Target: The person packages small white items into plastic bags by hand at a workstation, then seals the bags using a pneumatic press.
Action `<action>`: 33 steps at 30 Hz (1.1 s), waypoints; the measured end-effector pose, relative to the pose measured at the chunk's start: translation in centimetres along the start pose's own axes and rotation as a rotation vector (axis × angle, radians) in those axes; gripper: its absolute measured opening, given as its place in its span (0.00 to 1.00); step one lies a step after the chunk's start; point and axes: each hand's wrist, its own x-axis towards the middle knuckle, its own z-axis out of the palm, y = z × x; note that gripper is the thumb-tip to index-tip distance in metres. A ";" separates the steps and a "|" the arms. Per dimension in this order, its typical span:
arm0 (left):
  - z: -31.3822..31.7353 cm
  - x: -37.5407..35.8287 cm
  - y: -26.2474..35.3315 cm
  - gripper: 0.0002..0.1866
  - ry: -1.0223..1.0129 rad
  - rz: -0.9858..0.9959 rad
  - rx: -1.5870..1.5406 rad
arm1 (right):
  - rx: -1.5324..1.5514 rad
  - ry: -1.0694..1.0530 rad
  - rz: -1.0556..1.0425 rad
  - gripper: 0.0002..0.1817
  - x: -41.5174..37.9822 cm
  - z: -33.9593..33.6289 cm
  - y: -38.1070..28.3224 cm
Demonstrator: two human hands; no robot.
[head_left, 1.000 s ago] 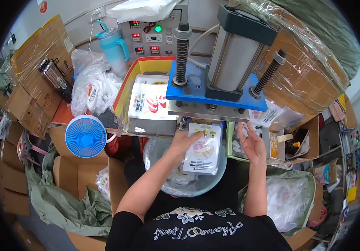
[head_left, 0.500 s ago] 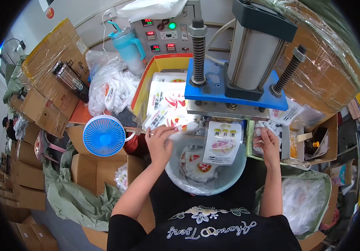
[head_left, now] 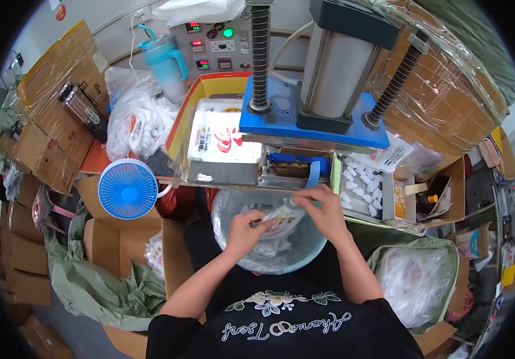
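Over the tub, a printed plastic pouch (head_left: 283, 218) is held tilted between both hands. My left hand (head_left: 245, 234) pinches its lower left side. At its upper end, the fingers of my right hand (head_left: 324, 214) are closed on the pouch's edge; a small whitish piece shows there, too small to make out for certain. Below the hands, the pale blue tub (head_left: 312, 254), lined with clear plastic, contains more pouches. Just behind it stands a press with a blue plate (head_left: 290, 110), and a blue strip (head_left: 313, 174) hangs at its lower front.
Flat printed pouches (head_left: 221, 136) lie in a yellow-sided box left of the press. Small white plastic pieces (head_left: 362, 186) fill a tray on the right. A blue fan (head_left: 128, 189), a turquoise cup (head_left: 164, 63) and a thermos (head_left: 84, 110) stand left. Open cartons (head_left: 111, 242) flank me.
My right hand has come left from the tray of white pieces, and my left hand right from the pouch stack. No pouch hangs at the press front now. The whole view has shifted.
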 end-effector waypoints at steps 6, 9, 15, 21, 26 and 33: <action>-0.5 0.4 -0.4 0.12 -0.203 -0.055 0.057 | -0.234 -0.231 -0.100 0.15 -0.4 -1.7 0.8; 0.8 2.4 0.5 0.14 -0.146 -0.135 -0.049 | -0.237 0.021 -0.032 0.24 0.4 -3.3 -0.1; 3.1 5.0 5.0 0.15 -0.105 -0.351 -0.655 | -0.692 0.141 -0.045 0.28 -0.3 -9.1 2.2; 3.6 6.7 3.8 0.15 -0.080 -0.337 -0.684 | -0.867 0.066 0.031 0.22 -0.7 -7.4 4.5; 0.5 7.6 5.5 0.15 -0.144 -0.275 -0.362 | -0.764 0.154 -0.001 0.15 1.0 -6.8 8.0; -5.9 9.8 3.1 0.31 0.464 0.495 0.899 | 0.600 0.243 0.428 0.11 2.3 -10.5 9.4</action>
